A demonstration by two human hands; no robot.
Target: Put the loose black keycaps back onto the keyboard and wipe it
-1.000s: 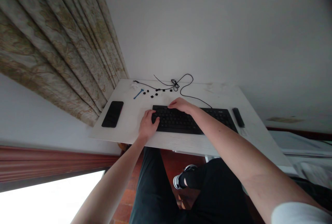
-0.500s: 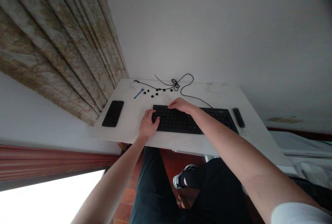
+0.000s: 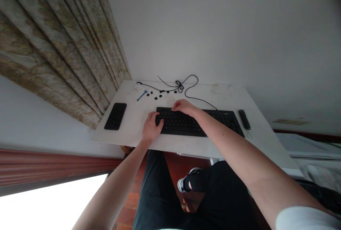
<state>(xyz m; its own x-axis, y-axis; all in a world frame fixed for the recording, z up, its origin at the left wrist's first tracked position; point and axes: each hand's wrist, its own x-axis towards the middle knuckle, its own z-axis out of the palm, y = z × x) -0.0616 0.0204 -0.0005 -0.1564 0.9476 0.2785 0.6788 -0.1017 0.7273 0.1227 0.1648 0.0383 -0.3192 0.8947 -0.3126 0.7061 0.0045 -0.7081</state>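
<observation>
A black keyboard [image 3: 181, 127] lies on the white table [image 3: 133, 123]. My left hand [image 3: 152, 127] grips its left end, thumb on the front keys and fingers at the upper left corner. Over the top row of keys, left of the middle, my right hand [image 3: 184, 107] is closed in a pinch. Whatever sits between those fingertips is too small to make out. Behind the keyboard, several loose black keycaps [image 3: 156, 98] are scattered, close to a blue flat tool [image 3: 142, 95].
A black phone [image 3: 115, 116] lies on the left of the table. The keyboard's cable [image 3: 202, 100] loops along the back near the wall. At the right stands a long black object [image 3: 244, 119]. A patterned curtain [image 3: 69, 45] hangs at the left.
Both hands keep the same places on the keyboard. Only a slight shift of the whole view shows.
</observation>
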